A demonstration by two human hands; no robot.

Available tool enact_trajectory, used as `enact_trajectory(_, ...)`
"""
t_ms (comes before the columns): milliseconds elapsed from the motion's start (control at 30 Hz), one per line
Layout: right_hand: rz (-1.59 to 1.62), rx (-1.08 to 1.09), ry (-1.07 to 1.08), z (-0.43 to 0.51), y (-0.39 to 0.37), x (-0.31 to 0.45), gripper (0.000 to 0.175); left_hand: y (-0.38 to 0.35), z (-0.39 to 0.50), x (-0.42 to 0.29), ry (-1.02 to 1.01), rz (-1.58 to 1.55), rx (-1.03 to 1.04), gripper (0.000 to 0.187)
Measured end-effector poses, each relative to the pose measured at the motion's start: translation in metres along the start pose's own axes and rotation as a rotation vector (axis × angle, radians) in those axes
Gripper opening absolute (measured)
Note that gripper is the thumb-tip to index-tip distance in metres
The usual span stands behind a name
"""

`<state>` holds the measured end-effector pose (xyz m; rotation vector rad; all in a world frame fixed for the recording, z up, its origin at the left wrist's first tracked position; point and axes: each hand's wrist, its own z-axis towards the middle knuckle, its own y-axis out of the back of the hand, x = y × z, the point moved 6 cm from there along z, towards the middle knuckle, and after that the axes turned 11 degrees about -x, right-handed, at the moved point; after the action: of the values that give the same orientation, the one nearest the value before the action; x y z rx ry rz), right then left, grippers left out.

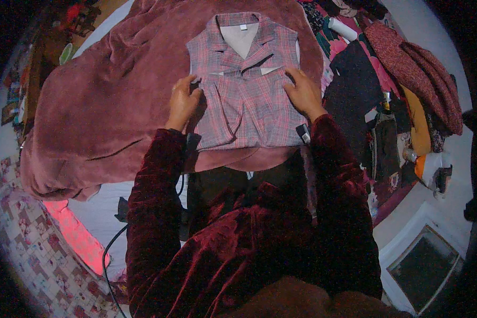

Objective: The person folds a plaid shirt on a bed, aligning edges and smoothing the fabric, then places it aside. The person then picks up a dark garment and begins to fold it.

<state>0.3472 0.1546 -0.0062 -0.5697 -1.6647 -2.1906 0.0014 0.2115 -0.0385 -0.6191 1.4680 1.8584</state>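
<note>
A plaid garment (248,103) in grey and pink, with a notched collar and pale lining, lies folded on a mauve plush blanket (91,103). Its collar points away from me, and a dark tag with a white label (303,133) shows at its lower right corner. My left hand (183,101) rests at the garment's left edge, thumb and fingers curled near the cloth. On the opposite edge, my right hand (304,93) has its thumb and index finger on the fabric. Whether either hand pinches the cloth is unclear.
Dark clothing (353,87), a rust-red knitted garment (417,75) and a white cylindrical item (342,29) lie at the right. A black cable (105,262) runs down at the lower left, near a bright pink cloth (77,234). A dark-centred, white-framed panel (423,266) stands at the lower right.
</note>
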Motion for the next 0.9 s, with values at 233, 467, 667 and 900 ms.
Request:
enact_trajectory(233,-0.105,0.267,-0.019,0.031,-0.034,-0.015,0.063,-0.04,0.031,0.003,-0.02,0.164,0.231,0.051)
enact_trajectory(467,-0.198,0.374,-0.022,0.045,-0.037,-0.012,0.046,-0.059,0.042,0.031,0.169,0.199,0.399,0.053)
enact_trajectory(667,-0.089,0.269,0.087,0.04,-0.032,0.009,0.026,-0.057,0.034,0.017,0.091,0.189,0.388,0.039)
enact_trajectory(900,-0.027,0.069,0.042,0.054,-0.012,-0.001,0.025,-0.04,0.052,-0.007,0.015,-0.142,0.186,0.027)
